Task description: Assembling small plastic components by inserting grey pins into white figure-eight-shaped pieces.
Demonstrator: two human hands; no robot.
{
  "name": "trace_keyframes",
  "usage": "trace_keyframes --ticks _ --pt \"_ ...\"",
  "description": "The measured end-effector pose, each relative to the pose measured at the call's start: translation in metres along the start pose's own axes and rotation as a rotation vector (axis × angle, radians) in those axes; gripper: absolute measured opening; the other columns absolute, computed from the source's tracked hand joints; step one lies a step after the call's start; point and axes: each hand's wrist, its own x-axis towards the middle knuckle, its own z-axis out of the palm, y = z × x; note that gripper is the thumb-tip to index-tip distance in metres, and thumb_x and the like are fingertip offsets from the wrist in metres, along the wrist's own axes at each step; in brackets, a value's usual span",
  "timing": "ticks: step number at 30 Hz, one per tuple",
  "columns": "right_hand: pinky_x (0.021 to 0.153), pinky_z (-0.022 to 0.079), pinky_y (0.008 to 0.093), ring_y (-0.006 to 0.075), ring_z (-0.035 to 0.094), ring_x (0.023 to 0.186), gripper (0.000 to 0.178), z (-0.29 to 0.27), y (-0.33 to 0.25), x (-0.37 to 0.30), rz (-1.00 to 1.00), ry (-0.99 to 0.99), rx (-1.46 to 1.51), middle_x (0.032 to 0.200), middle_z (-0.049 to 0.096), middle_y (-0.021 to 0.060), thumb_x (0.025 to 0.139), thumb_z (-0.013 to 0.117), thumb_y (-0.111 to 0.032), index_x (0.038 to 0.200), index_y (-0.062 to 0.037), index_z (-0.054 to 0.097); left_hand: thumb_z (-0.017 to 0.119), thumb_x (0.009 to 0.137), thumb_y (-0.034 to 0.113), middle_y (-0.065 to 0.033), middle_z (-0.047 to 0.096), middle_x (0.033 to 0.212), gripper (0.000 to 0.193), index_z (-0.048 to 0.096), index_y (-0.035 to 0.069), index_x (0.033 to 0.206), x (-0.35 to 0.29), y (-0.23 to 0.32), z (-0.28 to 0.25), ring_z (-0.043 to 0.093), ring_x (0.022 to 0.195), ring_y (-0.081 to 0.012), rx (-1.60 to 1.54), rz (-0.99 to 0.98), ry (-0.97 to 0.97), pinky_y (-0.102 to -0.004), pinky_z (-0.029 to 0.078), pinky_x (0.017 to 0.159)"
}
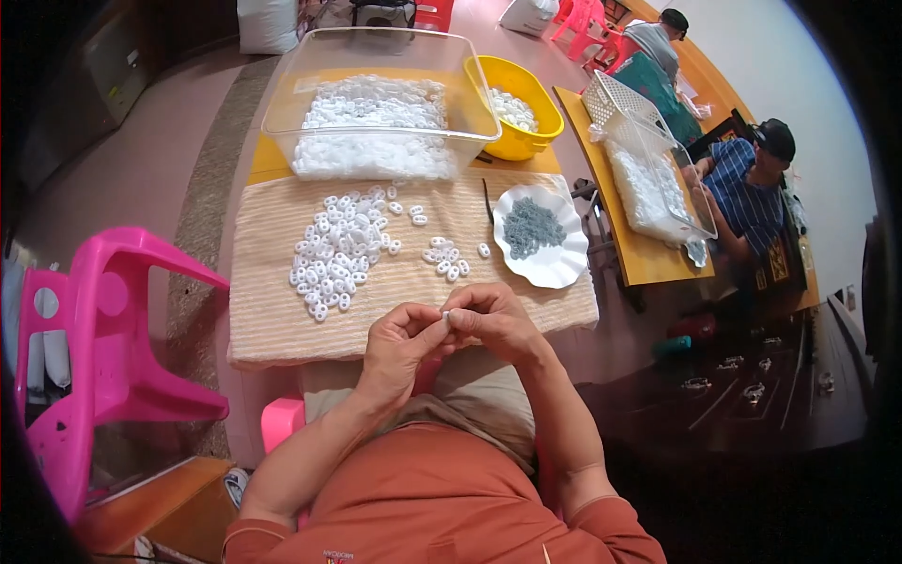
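My left hand (399,346) and my right hand (498,321) meet at the near edge of the cloth, thumbs and fingertips pinched together. Between them shows a bit of a small white piece (446,316), mostly covered by the fingers. Beyond my hands lies a loose heap of white oval two-hole plastic pieces (338,242). Closer to the right hand is a smaller cluster of similar pieces (443,256). At the right, a white scalloped plate (556,273) carries a mound of tiny grey parts (534,228), too small to make out singly.
A clear bin (470,141) of white pieces stands at the back of the striped cloth (268,310), beside a yellow tub (540,94). A pink chair (99,348) is at left. To the right, a person (747,193) sits by another table (648,268) holding a bin.
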Motion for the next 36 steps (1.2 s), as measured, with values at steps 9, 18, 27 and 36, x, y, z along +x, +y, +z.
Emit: trace_keyframes --ticks 9,18,27,36 --pt "0.067 0.058 0.0283 0.0183 0.067 0.076 0.019 -0.009 0.010 -0.002 0.000 -0.134 0.216 0.091 0.066 0.0124 0.089 0.064 -0.008 0.102 0.0047 0.062 0.062 0.090 0.004 -0.0063 0.066 0.088 0.008 0.057 0.006 0.096 0.000 0.004 -0.001 0.066 0.080 -0.0133 -0.175 -0.108 -0.137 -0.0240 0.057 0.070" --pt "0.063 0.056 0.0263 0.0165 0.067 0.072 0.018 -0.004 0.006 -0.006 -0.041 -0.112 0.115 0.085 0.067 0.0104 0.089 0.064 -0.011 0.101 0.0027 0.062 0.062 0.089 0.004 -0.0058 0.065 0.089 0.008 0.058 0.006 0.096 0.000 0.004 -0.003 0.065 0.082 -0.0139 -0.143 -0.130 -0.170 -0.0249 0.057 0.072" --pt "0.060 0.048 0.0222 0.0079 0.059 0.066 0.011 -0.043 -0.033 -0.013 -0.366 0.571 -0.799 0.075 0.065 0.0038 0.085 0.066 -0.004 0.094 0.0028 0.066 0.062 0.089 0.003 -0.0061 0.066 0.090 0.019 0.060 0.006 0.109 0.000 0.006 -0.003 0.064 0.082 -0.0127 -0.104 -0.151 -0.087 -0.0279 0.058 0.074" --pt "0.070 0.052 0.0330 0.0254 0.067 0.072 0.019 -0.103 -0.045 -0.002 -0.311 0.817 -1.305 0.080 0.068 0.0162 0.076 0.065 -0.007 0.094 0.0021 0.067 0.063 0.089 0.003 -0.0065 0.066 0.092 0.019 0.060 0.005 0.107 0.002 0.001 -0.004 0.065 0.081 -0.0129 -0.073 -0.166 -0.051 -0.0276 0.058 0.074"
